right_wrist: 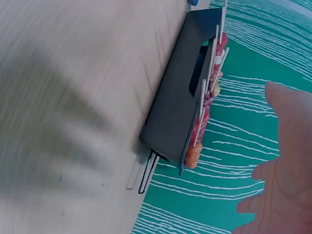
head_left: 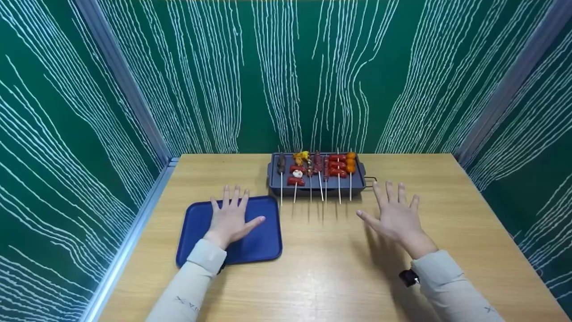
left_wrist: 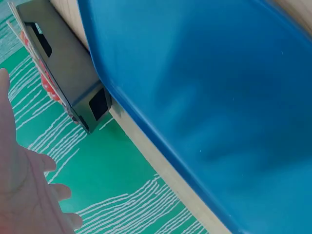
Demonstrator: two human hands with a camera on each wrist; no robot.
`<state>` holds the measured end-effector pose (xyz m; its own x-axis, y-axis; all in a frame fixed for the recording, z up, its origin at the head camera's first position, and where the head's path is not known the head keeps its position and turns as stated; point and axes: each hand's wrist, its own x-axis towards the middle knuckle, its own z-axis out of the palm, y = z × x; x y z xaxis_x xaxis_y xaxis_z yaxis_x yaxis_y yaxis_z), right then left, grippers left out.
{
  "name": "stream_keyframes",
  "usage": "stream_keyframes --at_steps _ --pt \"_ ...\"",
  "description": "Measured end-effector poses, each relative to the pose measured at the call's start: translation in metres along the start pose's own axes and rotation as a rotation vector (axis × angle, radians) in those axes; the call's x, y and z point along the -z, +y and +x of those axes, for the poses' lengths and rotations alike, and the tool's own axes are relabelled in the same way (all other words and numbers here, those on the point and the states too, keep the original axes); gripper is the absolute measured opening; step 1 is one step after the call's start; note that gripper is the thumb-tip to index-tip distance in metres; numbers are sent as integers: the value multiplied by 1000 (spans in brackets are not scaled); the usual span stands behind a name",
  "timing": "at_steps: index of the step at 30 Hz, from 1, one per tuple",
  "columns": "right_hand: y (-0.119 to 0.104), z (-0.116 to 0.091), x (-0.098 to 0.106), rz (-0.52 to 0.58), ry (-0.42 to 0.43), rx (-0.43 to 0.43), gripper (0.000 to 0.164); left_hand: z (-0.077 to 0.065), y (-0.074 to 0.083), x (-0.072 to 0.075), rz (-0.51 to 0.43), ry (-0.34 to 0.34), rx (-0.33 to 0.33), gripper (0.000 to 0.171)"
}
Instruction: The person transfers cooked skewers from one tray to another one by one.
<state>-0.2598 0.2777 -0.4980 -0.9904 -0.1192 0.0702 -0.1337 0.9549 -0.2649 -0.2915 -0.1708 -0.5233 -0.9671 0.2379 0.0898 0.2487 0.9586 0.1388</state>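
Observation:
My left hand (head_left: 230,222) is spread above the blue tray (head_left: 263,241), fingers straight and pointing away from me, holding nothing. In the left wrist view its shadow falls across the tray. My right hand (head_left: 397,219) is spread too, over the wooden table to the right, with nothing in it. Between and beyond the hands stands a dark grey tabletop grill (head_left: 317,192). Several skewers lie side by side on it, their sticks jutting over the front edge. Among them are red sausage pieces (head_left: 338,165), orange balls (head_left: 351,163) and a dark brown skewer (head_left: 281,163).
A wire handle (head_left: 371,181) sticks out from the grill's right end. The wooden table (head_left: 313,277) meets a green wall (head_left: 214,89) with white wavy lines at the back. Metal posts (head_left: 129,85) stand at the corners. A dark wrist strap (head_left: 408,277) hangs under the right sleeve.

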Motion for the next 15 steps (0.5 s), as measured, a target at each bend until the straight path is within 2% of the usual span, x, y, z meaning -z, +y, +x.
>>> stream_keyframes --at_steps 15 --pt "-26 6 10 48 13 50 111 -11 -27 14 -8 -1 45 99"
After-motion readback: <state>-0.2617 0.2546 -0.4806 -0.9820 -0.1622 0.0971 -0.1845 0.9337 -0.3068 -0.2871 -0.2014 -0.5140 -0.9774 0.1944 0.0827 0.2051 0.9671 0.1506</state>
